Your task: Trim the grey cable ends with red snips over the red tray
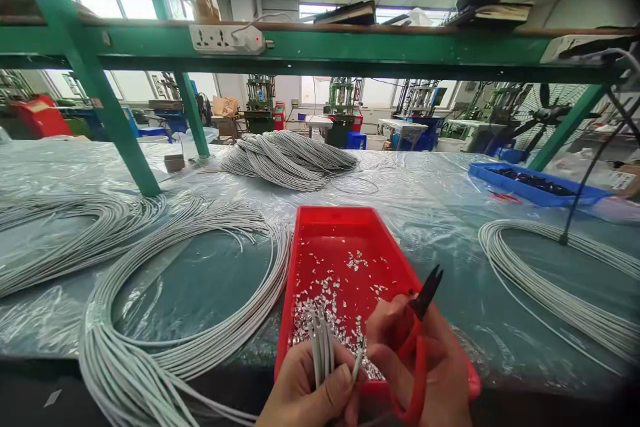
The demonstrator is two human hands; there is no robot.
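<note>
Hands meet at the bottom centre of the frame, low over the near end of the shallow red plastic tray point(320, 217). Our left hand point(305, 390) is closed round a small bunch of thin grey cable ends point(321, 343), thumb pressed across them so the tips stand up and fan slightly. Our right hand point(425, 363) is wrapped round the red handles of small black-bladed snips point(423, 300), blades pointing up and right, away from the cables, while its fingertips pinch one separate grey wire end point(358, 359) just beside the bunch. We judge the work sits over the tray so the pale shredded insulation scraps point(330, 307) scattered on its floor stay contained.

Long loops of grey cable point(165, 280) sweep from the left hand out across the plastic-sheeted bench point(440, 213) at lower left. Another grey coil point(545, 280) lies at right, well apart from the tray, and between them the sheet is bare – room to swing either elbow. A bundled grey hank point(290, 160) and a flat blue tray point(535, 183) sit further back, and a green steel shelf frame point(310, 47) crosses overhead.
</note>
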